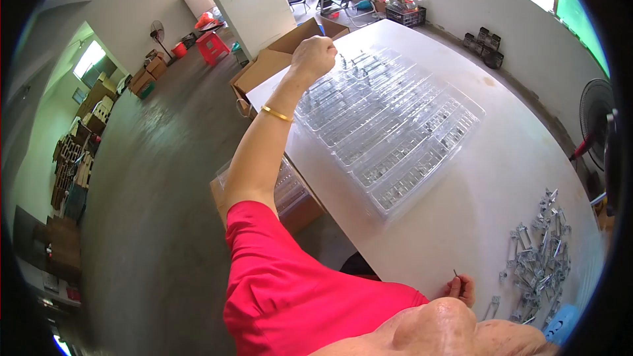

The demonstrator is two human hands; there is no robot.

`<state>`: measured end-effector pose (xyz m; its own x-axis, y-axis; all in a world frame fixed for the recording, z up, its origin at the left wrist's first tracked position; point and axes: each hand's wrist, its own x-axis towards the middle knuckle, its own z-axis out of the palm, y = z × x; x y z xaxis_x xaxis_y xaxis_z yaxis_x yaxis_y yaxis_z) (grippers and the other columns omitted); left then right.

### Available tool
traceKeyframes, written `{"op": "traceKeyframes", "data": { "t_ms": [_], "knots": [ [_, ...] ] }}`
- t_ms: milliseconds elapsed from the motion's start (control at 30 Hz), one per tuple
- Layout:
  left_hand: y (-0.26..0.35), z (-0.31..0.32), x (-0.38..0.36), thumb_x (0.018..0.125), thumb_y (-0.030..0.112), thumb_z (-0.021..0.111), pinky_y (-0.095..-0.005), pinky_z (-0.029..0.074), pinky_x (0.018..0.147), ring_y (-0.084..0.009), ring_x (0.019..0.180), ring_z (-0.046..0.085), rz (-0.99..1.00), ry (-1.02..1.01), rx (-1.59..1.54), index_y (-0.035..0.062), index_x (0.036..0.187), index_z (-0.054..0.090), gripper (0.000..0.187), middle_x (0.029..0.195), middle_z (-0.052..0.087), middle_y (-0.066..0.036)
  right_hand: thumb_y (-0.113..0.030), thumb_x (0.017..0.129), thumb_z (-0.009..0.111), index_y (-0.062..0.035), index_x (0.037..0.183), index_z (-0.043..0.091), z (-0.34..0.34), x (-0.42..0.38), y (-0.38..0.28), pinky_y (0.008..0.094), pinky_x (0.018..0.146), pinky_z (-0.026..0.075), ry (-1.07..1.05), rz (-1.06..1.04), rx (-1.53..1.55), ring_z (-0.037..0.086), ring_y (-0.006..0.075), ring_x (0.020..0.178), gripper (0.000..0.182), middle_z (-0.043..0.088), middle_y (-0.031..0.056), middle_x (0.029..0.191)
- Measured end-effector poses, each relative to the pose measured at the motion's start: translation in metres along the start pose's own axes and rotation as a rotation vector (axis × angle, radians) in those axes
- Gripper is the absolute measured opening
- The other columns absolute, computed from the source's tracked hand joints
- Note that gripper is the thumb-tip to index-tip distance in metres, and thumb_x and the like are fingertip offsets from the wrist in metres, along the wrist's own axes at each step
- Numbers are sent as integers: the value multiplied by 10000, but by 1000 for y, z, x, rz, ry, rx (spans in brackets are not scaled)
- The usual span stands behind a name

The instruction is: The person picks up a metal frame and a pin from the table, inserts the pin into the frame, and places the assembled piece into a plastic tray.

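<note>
My left hand [314,56], with a gold bracelet at its wrist, is closed over the far left corner of a clear plastic tray [389,125]; whatever it grips is hidden. Rows of small metal pieces fill the tray's long compartments, and the tray lies on a white table [491,178]. Near the table's front edge, my right hand [461,288] is closed on a thin dark piece [455,273] that sticks up from its fingers. To its right lies a loose heap of metal parts [542,264].
Open cardboard boxes [267,66] stand beyond the table's left edge. Another clear tray [290,188] rests on a box below that edge. A blue object [562,323] sits by the heap, and a black fan [597,118] stands at the right.
</note>
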<state>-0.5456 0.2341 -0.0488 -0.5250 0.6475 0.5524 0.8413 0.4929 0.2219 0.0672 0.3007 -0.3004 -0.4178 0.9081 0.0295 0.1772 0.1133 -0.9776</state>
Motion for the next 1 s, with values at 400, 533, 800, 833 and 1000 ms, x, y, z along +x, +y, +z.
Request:
{"op": "traceKeyframes", "data": {
  "t_ms": [400, 533, 800, 833, 1000],
  "knots": [
    [23, -21, -198, 953, 103, 680, -299, 488, 611, -135, 636, 597, -251, 471, -277, -1, 951, 720, 111, 759, 682, -104, -64, 1025, 590, -52, 1006, 582, -3, 3, 2, 210, 536, 403, -48, 8, 30, 492, 51, 608, 24, 581, -6, 742],
    [63, -23, -245, 934, 35, 682, -330, 480, 572, -224, 609, 597, -155, 533, -294, 22, 960, 690, 30, 769, 656, -116, -80, 1033, 576, -55, 1000, 582, 1, 3, -15, 219, 536, 400, -62, -29, -1, 488, 50, 617, 42, 571, -10, 738],
    [179, -46, -285, 787, -118, 697, -293, 441, 533, -165, 537, 523, 475, 416, -572, -29, 1018, 678, 249, 676, 572, -34, -97, 1032, 570, -41, 966, 606, -4, 3, -16, 246, 556, 421, -51, -78, -203, 510, 78, 632, 94, 590, 8, 751],
    [194, -41, -285, 748, -116, 709, -312, 434, 517, -182, 500, 509, 561, 384, -604, -26, 1019, 679, 287, 659, 564, -30, -98, 1021, 583, -37, 957, 619, 1, 3, -21, 261, 568, 434, -32, -112, -162, 513, 87, 629, 95, 582, 11, 726],
    [245, 25, -292, 791, -91, 713, -336, 417, 512, -212, 521, 540, 648, 39, -776, -15, 998, 681, 222, 650, 570, -61, -98, 981, 624, -25, 1024, 630, -4, -11, -41, 308, 602, 500, -107, -93, -206, 626, 158, 642, 85, 663, 76, 742]
  ]
}}
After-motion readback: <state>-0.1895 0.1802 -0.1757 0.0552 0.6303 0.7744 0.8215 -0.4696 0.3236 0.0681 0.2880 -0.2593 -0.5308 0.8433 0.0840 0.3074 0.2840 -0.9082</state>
